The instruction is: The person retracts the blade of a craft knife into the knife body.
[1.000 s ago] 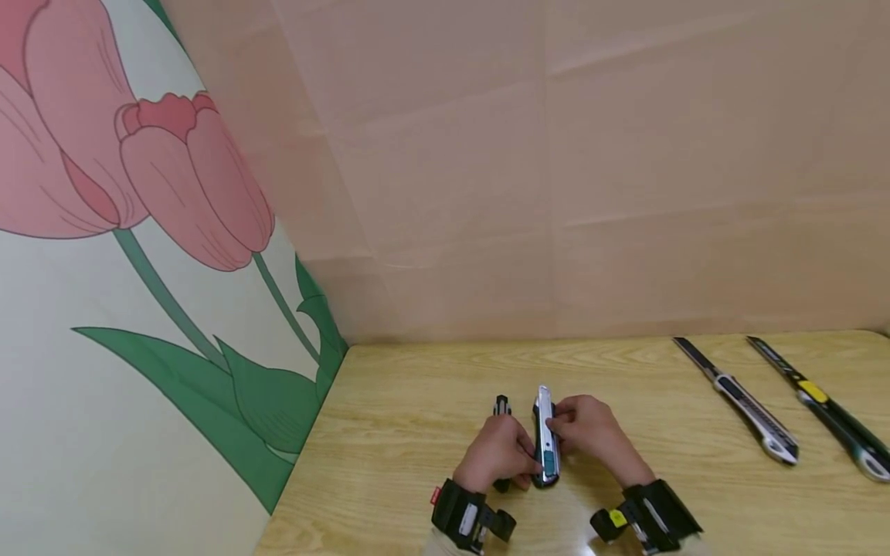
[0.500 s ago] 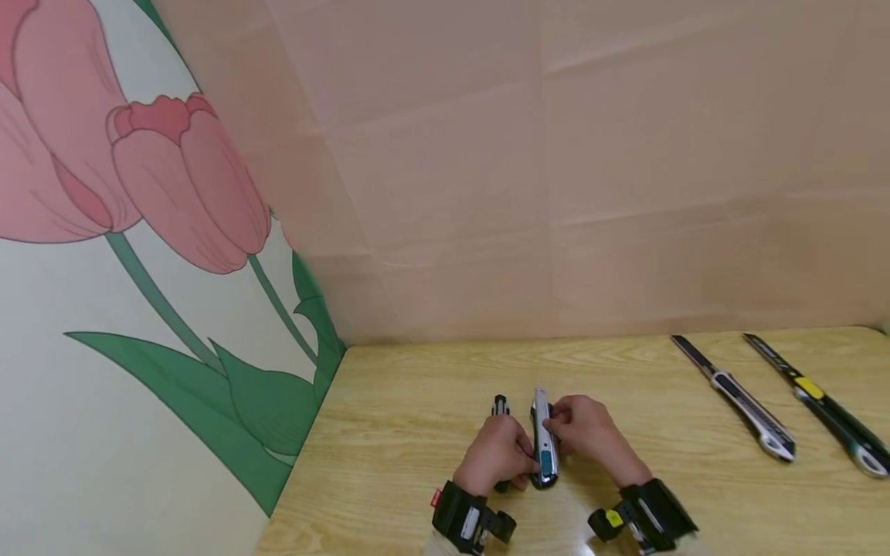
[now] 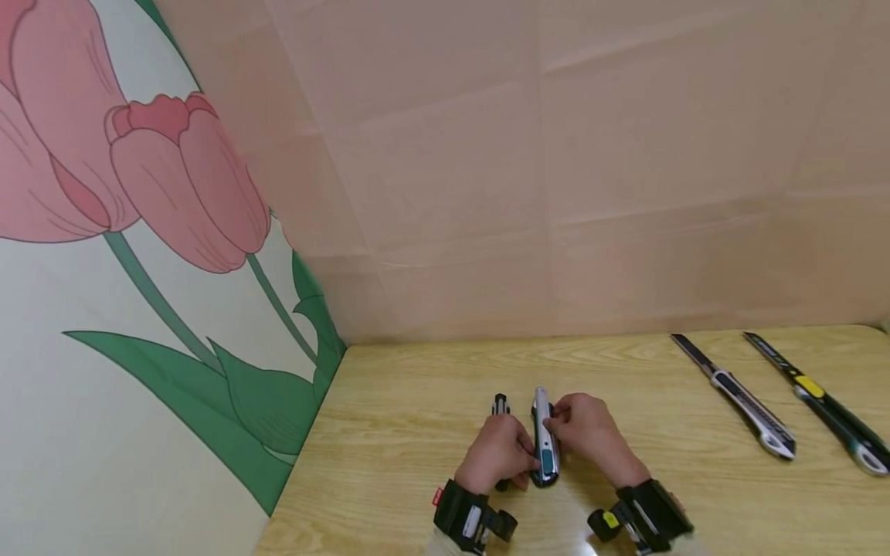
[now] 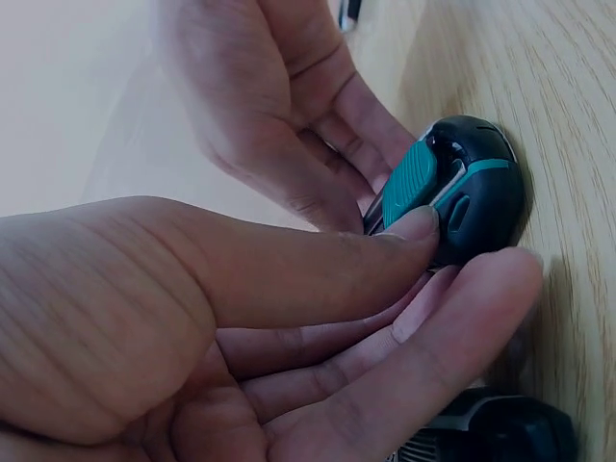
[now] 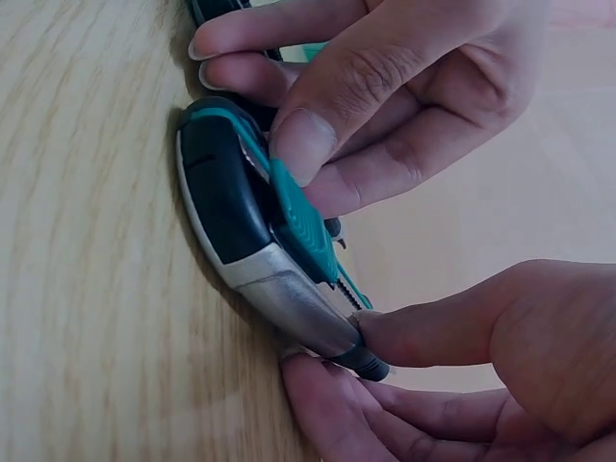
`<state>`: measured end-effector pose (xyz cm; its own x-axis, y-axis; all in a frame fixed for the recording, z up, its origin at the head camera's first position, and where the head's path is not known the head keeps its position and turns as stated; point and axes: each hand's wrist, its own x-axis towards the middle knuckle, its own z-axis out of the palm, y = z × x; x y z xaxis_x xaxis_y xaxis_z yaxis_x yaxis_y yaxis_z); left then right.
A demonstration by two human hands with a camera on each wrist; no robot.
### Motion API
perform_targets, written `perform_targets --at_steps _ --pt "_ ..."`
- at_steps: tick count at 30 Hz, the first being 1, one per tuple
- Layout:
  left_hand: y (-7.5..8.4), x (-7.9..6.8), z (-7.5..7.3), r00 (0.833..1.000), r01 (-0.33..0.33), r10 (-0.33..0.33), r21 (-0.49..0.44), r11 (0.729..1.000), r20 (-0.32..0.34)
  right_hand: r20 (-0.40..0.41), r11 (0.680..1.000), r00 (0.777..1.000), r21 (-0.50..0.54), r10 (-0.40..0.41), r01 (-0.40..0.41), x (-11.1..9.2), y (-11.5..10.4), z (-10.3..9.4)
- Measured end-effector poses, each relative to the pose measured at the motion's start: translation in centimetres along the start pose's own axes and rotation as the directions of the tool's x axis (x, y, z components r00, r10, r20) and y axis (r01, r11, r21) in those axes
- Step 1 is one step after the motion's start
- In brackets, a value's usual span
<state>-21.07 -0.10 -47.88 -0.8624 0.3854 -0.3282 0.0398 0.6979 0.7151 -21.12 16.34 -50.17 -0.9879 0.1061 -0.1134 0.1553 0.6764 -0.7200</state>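
Observation:
A silver and black utility knife (image 3: 545,444) with a teal slider lies lengthwise on the table, between my two hands. The thumb and fingers of my left hand (image 3: 494,454) pinch its rear end, beside the teal slider (image 5: 303,221). Farther up the handle, my right hand (image 3: 594,429) pinches it from the right side, thumb on top and fingertips low near the table. Beneath my left hand lies a second, dark cutter (image 3: 501,405), mostly covered; its black end (image 4: 515,428) shows at the bottom of the left wrist view.
Two longer snap-off cutters lie at the right of the wooden table (image 3: 389,432): a grey and black one (image 3: 747,409) and a black one with a yellow part (image 3: 820,405). Brown sheeting (image 3: 556,193) rises behind the table. A tulip-print wall (image 3: 188,185) stands at left.
The head view shifts slightly at first. Both hands keep their hold on the utility knife and stay almost in place.

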Motion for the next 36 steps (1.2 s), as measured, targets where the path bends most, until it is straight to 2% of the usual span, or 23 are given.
perform_targets --at_steps 7,12,17,23,30,36 --pt "0.0 0.0 -0.1 0.998 0.047 -0.046 -0.02 0.999 0.031 -0.009 1.0 1.0 0.004 -0.003 0.003 0.1 0.2 0.0" --pt "0.0 -0.1 -0.1 0.999 0.044 -0.043 -0.027 0.999 0.028 -0.014 1.0 1.0 0.014 -0.016 0.016 0.2 0.5 -0.3" --pt "0.1 -0.3 -0.1 0.999 0.04 -0.039 -0.038 0.998 0.019 -0.036 0.999 0.999 0.018 -0.03 0.031 0.2 1.1 -1.4" --pt "0.1 -0.4 -0.2 0.997 0.072 -0.071 -0.049 0.996 0.024 -0.084 0.999 0.995 -0.01 -0.044 0.043 0.2 2.3 -3.3" --pt "-0.1 -0.6 -0.2 0.999 0.042 -0.042 -0.032 0.999 0.009 -0.121 0.998 0.992 -0.056 -0.015 0.008 0.8 4.2 -4.6" --pt "-0.2 -0.6 0.0 1.0 0.022 -0.022 -0.028 0.999 0.0 -0.212 0.992 0.974 -0.115 -0.083 0.059 0.7 6.1 -5.9"
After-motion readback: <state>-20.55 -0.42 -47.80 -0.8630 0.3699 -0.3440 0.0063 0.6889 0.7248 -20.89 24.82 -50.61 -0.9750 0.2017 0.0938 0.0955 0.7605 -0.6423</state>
